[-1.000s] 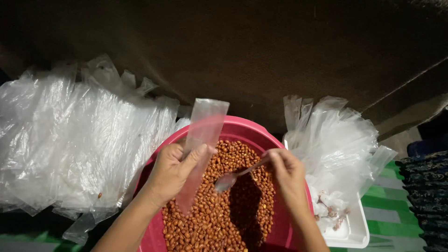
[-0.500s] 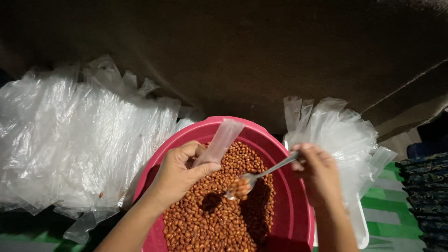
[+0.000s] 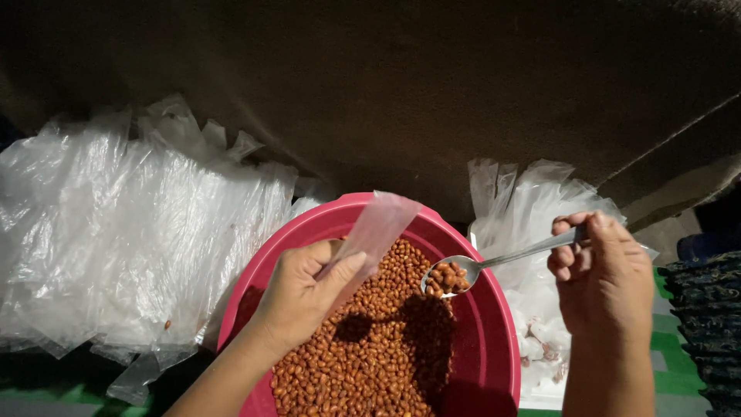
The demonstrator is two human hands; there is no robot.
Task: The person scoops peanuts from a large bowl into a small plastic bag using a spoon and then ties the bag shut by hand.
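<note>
I'm seeing a dark brown rough wall [image 3: 432, 85] up top, dimly lit; below it at the right edge, green-and-white striped floor covering [image 3: 662, 340].

- Left hand [image 3: 305, 297] pinches a small clear plastic bag [image 3: 374, 228] between thumb and fingers, held over a pink basin [image 3: 494, 324].
- Basin holds red-brown peanuts [image 3: 370, 355].
- Right hand [image 3: 602, 278] grips a metal spoon [image 3: 494, 261]; bowl loaded with peanuts, raised above the heap, just beside the bag.
- Pile of clear bags [image 3: 131, 232] left of basin; more bags [image 3: 540, 208] right.
</note>
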